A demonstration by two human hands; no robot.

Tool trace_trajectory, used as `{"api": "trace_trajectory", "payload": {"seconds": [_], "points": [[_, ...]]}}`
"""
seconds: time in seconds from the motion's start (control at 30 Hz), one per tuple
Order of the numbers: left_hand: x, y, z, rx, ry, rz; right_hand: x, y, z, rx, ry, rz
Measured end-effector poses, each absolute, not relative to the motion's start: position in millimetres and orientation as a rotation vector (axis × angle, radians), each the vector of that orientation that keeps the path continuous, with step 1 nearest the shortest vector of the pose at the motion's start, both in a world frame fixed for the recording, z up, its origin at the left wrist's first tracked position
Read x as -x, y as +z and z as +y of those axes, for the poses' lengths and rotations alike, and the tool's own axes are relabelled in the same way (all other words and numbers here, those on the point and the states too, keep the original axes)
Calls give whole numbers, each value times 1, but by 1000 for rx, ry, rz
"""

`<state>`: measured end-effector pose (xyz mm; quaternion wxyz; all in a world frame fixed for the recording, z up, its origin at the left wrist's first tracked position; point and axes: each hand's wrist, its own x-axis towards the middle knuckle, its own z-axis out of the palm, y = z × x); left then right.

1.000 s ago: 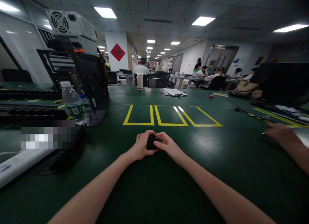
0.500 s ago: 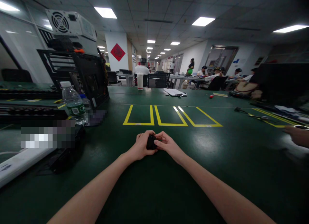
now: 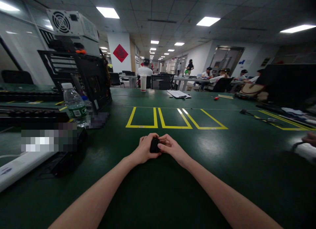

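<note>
Two-handed, I hold a small black object at the green tabletop, my left hand wrapped around it, my right hand grasping its side. It looks like close handling; turning it would call for a steady left grip.

The left hand and right hand are curling inward; both forearms are slanting back behind the fingers.

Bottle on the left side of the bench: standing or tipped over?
Standing: the plastic bottle has its white cap at the top and its green label below, leaning slightly in this wide view.
</note>
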<state>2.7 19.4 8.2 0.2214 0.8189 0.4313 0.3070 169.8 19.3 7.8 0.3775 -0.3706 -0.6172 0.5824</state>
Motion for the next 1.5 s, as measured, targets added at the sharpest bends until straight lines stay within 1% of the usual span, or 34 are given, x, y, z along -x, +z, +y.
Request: {"api": "trace_trajectory", "payload": {"seconds": [0.2, 0.33, 0.57, 0.83, 1.0, 1.37, 1.5], "points": [[-1, 8, 20, -2225, 837, 1187, -168, 12, 18, 1013, 1501, -1573], [0, 12, 18, -2278, 809, 1150, -170, 12, 19, 973, 1498, -1614], [-2, 10, 19, -2294, 863, 1160, -169, 6, 20, 953, 1464, -1578], [-1, 17, 16, -2255, 803, 1182, -169, 5, 22, 1000, 1493, -1558], [0, 23, 13, -2263, 761, 1172, -172, 11, 20, 920, 1503, -1613], [-3, 11, 18, -2264, 853, 1184, -167, 8, 20, 1022, 1476, -1543], [-2, 19, 16, -2250, 766, 1181, -170, 6, 23, 946, 1513, -1568]]}}
